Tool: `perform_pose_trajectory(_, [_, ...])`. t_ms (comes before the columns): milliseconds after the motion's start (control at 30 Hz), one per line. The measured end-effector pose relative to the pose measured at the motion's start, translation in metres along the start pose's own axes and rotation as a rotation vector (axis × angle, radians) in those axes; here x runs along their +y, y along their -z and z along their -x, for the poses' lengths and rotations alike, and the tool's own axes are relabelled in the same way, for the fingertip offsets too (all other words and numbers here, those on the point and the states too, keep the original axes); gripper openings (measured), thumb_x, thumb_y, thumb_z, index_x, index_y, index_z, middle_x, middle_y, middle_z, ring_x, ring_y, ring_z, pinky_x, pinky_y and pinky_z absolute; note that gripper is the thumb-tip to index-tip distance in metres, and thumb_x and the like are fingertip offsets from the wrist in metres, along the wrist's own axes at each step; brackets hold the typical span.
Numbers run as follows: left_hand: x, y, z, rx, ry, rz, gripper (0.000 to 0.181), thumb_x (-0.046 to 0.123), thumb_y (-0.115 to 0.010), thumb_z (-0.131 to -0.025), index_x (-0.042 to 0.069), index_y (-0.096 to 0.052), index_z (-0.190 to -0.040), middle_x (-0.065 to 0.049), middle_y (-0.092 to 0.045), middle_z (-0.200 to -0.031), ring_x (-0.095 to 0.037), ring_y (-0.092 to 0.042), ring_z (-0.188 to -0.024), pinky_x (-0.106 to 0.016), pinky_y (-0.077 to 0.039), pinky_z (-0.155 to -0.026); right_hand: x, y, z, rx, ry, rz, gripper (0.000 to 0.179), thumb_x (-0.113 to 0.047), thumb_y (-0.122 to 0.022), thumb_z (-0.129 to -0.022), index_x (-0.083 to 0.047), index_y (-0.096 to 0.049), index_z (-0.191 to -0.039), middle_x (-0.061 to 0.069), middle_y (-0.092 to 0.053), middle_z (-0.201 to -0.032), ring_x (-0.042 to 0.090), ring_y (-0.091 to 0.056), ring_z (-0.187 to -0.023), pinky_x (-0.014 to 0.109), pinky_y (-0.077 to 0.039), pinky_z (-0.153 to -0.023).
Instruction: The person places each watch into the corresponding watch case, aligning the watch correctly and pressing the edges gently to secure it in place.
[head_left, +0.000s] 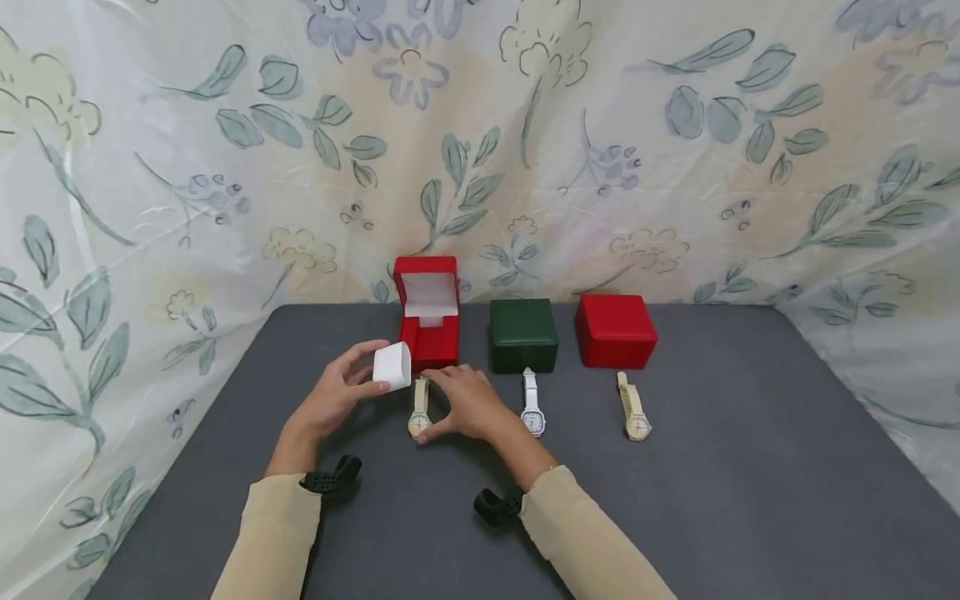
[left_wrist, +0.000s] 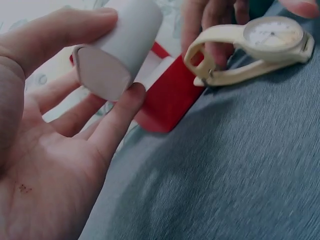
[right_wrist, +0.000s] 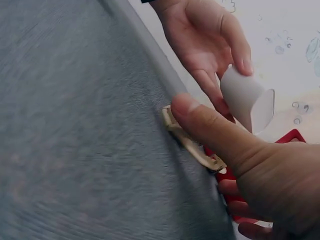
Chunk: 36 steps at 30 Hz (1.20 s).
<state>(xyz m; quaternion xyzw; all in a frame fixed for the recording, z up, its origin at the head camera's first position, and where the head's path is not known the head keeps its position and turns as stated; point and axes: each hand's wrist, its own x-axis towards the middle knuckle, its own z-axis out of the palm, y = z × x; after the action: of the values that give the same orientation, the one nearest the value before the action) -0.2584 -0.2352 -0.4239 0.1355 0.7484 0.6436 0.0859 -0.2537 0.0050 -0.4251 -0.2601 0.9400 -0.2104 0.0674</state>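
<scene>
My left hand (head_left: 335, 392) pinches a white watch cushion (head_left: 392, 367) between thumb and fingers, holding it off the table. In the left wrist view the cushion (left_wrist: 120, 47) shows a flat, rounded end. My right hand (head_left: 468, 402) spans a cream wristwatch (head_left: 420, 408), its thumb by the dial and its fingers by the strap end. The left wrist view shows a gap between that thumb and the watch (left_wrist: 272, 37); whether the fingers touch the strap is unclear. Just behind, a red watch box (head_left: 435, 346) stands with its lid raised and its white lining showing.
A closed green box (head_left: 523, 335) and a closed red box (head_left: 617, 331) stand to the right along the table's back edge. A white watch (head_left: 532, 408) and another cream watch (head_left: 633, 408) lie before them. A floral curtain (head_left: 480, 150) hangs behind the grey table (head_left: 750, 467).
</scene>
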Motion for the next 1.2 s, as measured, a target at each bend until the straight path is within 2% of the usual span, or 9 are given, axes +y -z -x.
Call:
perform_pose_trajectory(133, [-0.002, 0.005, 0.003, -0.034, 0.022, -0.023, 0.066, 0.010, -0.071, -0.085, 0.014, -0.040, -0.143, -0.009, -0.035, -0.146, -0.031, -0.042, -0.129, -0.023, -0.053, -0.091, 0.001, -0.003, 0.000, 0.002, 0.017, 0.061, 0.097, -0.059, -0.081, -0.064, -0.025, -0.041, -0.146, 0.002, -0.047, -0.147, 0.022, -0.041, -0.132, 0.048, -0.034, -0.112])
perform_pose_trajectory(300, [-0.006, 0.013, 0.006, -0.074, 0.072, -0.070, 0.066, 0.013, -0.073, -0.083, 0.015, -0.043, -0.142, -0.011, -0.036, -0.146, -0.037, -0.041, -0.131, -0.029, -0.051, -0.096, 0.000, -0.005, -0.003, 0.003, 0.044, 0.051, 0.095, -0.057, -0.081, -0.066, -0.023, -0.042, -0.146, 0.001, -0.047, -0.147, 0.021, -0.041, -0.133, 0.050, -0.034, -0.111])
perform_pose_trajectory(367, [-0.006, 0.015, 0.007, -0.097, 0.093, -0.092, 0.066, 0.015, -0.074, -0.083, 0.016, -0.044, -0.142, -0.011, -0.037, -0.147, -0.040, -0.038, -0.133, -0.037, -0.049, -0.100, 0.000, -0.006, -0.004, 0.002, 0.038, 0.026, 0.093, -0.055, -0.081, -0.067, -0.023, -0.042, -0.145, 0.001, -0.047, -0.147, 0.020, -0.042, -0.132, 0.050, -0.034, -0.110])
perform_pose_trajectory(467, [-0.005, 0.016, 0.008, -0.125, 0.118, -0.116, 0.065, 0.018, -0.075, -0.082, 0.019, -0.047, -0.141, -0.010, -0.038, -0.147, -0.042, -0.036, -0.136, -0.043, -0.047, -0.102, 0.001, -0.007, -0.004, 0.010, 0.034, -0.030, 0.088, -0.052, -0.080, -0.070, -0.023, -0.043, -0.145, -0.001, -0.049, -0.146, 0.019, -0.042, -0.132, 0.049, -0.033, -0.110])
perform_pose_trajectory(600, [-0.004, 0.017, 0.009, -0.161, 0.120, -0.154, 0.065, 0.020, -0.075, -0.081, 0.020, -0.048, -0.140, -0.010, -0.038, -0.148, -0.044, -0.035, -0.136, -0.044, -0.050, -0.099, 0.003, -0.007, -0.005, 0.026, 0.040, -0.109, 0.085, -0.050, -0.080, -0.071, -0.023, -0.045, -0.143, -0.003, -0.050, -0.145, 0.019, -0.043, -0.131, 0.048, -0.033, -0.109])
perform_pose_trajectory(733, [-0.006, 0.019, 0.011, -0.194, 0.104, -0.214, 0.065, 0.023, -0.075, -0.081, 0.018, -0.048, -0.141, -0.014, -0.038, -0.149, -0.044, -0.032, -0.138, -0.052, -0.044, -0.105, 0.004, -0.009, -0.006, 0.038, 0.027, -0.161, 0.079, -0.050, -0.078, -0.074, -0.024, -0.047, -0.142, -0.003, -0.051, -0.144, 0.019, -0.044, -0.130, 0.048, -0.034, -0.109])
perform_pose_trajectory(833, [-0.006, 0.020, 0.012, -0.218, 0.105, -0.229, 0.064, 0.023, -0.074, -0.082, 0.017, -0.048, -0.140, -0.015, -0.037, -0.148, -0.043, -0.029, -0.139, -0.055, -0.039, -0.109, 0.004, -0.011, -0.006, 0.086, 0.011, -0.193, 0.067, -0.047, -0.075, -0.079, -0.024, -0.052, -0.138, -0.002, -0.055, -0.140, 0.019, -0.046, -0.127, 0.048, -0.036, -0.107])
perform_pose_trajectory(1033, [-0.006, 0.020, 0.013, -0.262, 0.109, -0.229, 0.063, 0.024, -0.072, -0.082, 0.019, -0.048, -0.141, -0.015, -0.036, -0.148, -0.045, -0.029, -0.139, -0.056, -0.039, -0.108, 0.003, -0.013, -0.007, 0.243, 0.006, -0.229, 0.044, -0.038, -0.073, -0.084, -0.022, -0.063, -0.124, -0.001, -0.066, -0.123, 0.018, -0.055, -0.114, 0.046, -0.041, -0.102])
perform_pose_trajectory(1200, [-0.007, 0.020, 0.013, -0.276, 0.111, -0.215, 0.065, 0.022, -0.074, -0.081, 0.019, -0.047, -0.141, -0.014, -0.036, -0.147, -0.046, -0.029, -0.138, -0.056, -0.041, -0.107, 0.004, -0.012, -0.008, 0.280, 0.024, -0.341, 0.032, -0.033, -0.072, -0.086, -0.022, -0.066, -0.116, -0.003, -0.068, -0.109, 0.016, -0.058, -0.103, 0.035, -0.051, -0.091])
